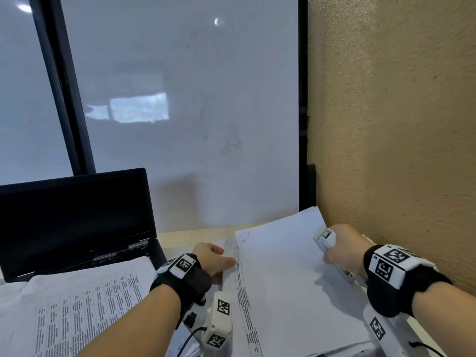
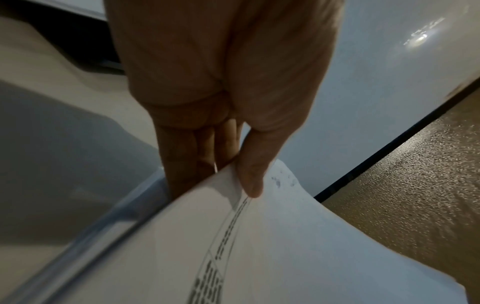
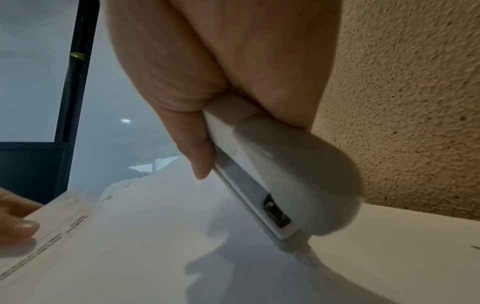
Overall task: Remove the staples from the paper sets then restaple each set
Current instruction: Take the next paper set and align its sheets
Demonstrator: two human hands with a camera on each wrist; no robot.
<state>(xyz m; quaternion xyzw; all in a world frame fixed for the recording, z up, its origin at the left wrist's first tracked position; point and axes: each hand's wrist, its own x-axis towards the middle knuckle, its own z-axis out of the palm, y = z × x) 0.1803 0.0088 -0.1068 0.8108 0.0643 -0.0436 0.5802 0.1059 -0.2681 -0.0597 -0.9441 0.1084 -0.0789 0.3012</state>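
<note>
A white paper set [image 1: 283, 279] lies on the desk at centre right, blank side up, with a strip of printed text along its left edge. My left hand [image 1: 226, 258] pinches that left edge; the thumb [image 2: 249, 181] lies on top and the fingers [image 2: 187, 156] go underneath, lifting the top sheets [image 2: 285, 236]. My right hand [image 1: 332, 251] grips a white stapler [image 1: 325, 238] over the set's right edge. The stapler [image 3: 285, 185] is tilted, its lower end touching the paper [image 3: 155, 236]. No staple shows.
A second paper set [image 1: 90, 300] printed with a table lies at the left, partly over an open black laptop [image 1: 77, 217]. A whiteboard [image 1: 193, 112] stands behind the desk [image 1: 193, 235]. A textured beige wall [image 1: 399, 124] closes the right side.
</note>
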